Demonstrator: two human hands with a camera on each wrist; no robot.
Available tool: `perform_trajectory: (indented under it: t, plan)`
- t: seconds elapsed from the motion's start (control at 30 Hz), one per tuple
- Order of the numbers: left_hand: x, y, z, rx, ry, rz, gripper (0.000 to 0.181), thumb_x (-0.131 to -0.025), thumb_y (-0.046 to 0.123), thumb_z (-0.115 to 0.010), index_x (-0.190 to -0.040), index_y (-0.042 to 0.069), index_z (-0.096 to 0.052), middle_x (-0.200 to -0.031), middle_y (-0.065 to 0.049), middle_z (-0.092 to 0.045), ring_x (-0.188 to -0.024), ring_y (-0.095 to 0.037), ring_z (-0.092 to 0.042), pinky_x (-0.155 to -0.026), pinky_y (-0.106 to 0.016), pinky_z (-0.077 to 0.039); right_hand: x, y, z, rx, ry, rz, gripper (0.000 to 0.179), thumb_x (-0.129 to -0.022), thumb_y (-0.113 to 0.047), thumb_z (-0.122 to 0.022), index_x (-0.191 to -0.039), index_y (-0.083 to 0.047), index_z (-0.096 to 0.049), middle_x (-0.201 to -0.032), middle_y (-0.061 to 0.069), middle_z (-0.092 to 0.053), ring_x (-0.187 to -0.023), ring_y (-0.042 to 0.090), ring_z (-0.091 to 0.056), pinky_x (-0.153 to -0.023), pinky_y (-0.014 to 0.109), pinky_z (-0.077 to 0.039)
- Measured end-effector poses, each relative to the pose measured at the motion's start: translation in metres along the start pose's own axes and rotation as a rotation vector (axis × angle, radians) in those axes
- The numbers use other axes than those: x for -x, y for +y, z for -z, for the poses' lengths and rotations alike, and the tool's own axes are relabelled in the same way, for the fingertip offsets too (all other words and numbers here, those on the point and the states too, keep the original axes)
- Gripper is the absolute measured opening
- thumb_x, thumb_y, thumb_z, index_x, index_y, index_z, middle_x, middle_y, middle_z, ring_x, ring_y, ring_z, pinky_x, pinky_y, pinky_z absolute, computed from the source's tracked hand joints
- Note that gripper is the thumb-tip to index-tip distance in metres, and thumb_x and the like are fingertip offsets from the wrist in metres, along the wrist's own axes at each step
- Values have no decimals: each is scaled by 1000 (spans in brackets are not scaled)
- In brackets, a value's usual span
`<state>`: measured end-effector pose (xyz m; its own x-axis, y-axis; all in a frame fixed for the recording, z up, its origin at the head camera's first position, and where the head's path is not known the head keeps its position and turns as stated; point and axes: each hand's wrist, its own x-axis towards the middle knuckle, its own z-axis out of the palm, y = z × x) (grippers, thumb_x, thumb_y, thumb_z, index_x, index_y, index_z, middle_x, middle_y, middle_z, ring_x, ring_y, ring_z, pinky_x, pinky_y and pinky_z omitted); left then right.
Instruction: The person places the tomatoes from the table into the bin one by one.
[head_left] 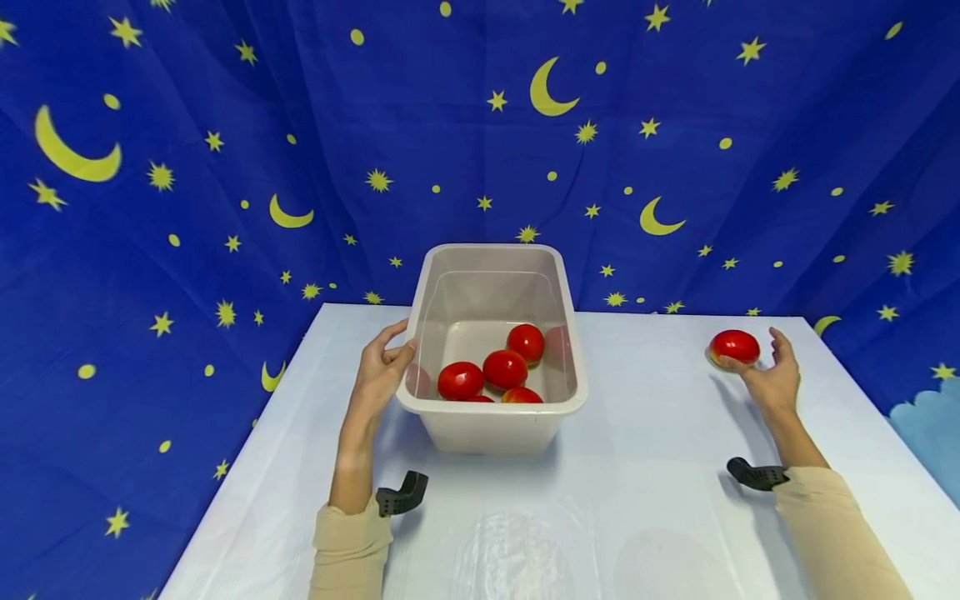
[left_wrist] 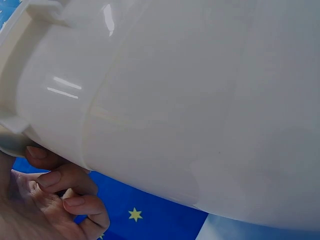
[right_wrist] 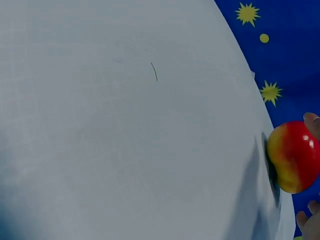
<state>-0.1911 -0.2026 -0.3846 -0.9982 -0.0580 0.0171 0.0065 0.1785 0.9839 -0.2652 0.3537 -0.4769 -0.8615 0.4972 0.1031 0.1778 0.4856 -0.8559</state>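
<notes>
A pale grey plastic bin [head_left: 491, 429] stands on the table with several glossy red fruits [head_left: 505, 369] inside, some partly hidden by its near wall. At its left side my left hand [head_left: 380, 375] grips the rim; in the left wrist view the fingers [left_wrist: 75, 200] curl below the rim beside the outer wall [left_wrist: 165, 110]. Far to the right lies another smooth, rounded red-and-yellow fruit [head_left: 735, 346]. My right hand [head_left: 772, 379] is spread around it, thumb overlapping its front edge and the other fingers apart from its right side. The right wrist view shows this fruit [right_wrist: 292, 157] between thumb and fingertips.
A white cloth covers the table [head_left: 637, 467]. Behind and to the sides hangs a blue curtain [head_left: 465, 125] with yellow moons and stars, close behind the bin. Black wrist mounts [head_left: 402, 493] stick out from both sleeves above the table.
</notes>
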Motion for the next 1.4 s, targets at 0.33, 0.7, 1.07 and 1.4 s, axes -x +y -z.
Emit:
perform_trajectory:
  t: [0.33,0.7,1.07,1.4]
  plan:
    - [0,-1,1,13,1,-9,47,-101,14,-51,-146,5,-42,-112,-31,-66,-81,-25,-71,-63,-23,-53,-7,0,-4,19,-42,-21,79,-88,-8,-68,-154,-6,-26,-159,18,-25,-146,35,-24,-116,47,-26]
    - [0,0,1,-1,6,-6,47,-101,14,-51,-146,5,-42,-112,-31,-66,-83,-26,-71,-63,-24,-54,-14,5,-4,46,-57,-34,80,-87,-11,-69,-154,-6,-26,-157,23,-29,-143,38,-29,-115,48,-28]
    - [0,0,0,4,6,-7,46,-101,15,-51,-146,5,-43,-111,-31,-67,-72,-9,-67,-63,-23,-53,-20,10,-6,41,-90,-86,83,-90,-17,-67,-156,-7,-18,-159,23,-22,-144,39,-27,-116,49,-26]
    - [0,0,0,7,0,3,47,-101,16,-51,-146,6,-42,-113,-30,-67,-73,-8,-67,-64,-23,-53,-16,10,-1,21,-107,-116,84,-90,-20,-68,-156,-6,-17,-160,21,-21,-144,40,-28,-115,48,-28]
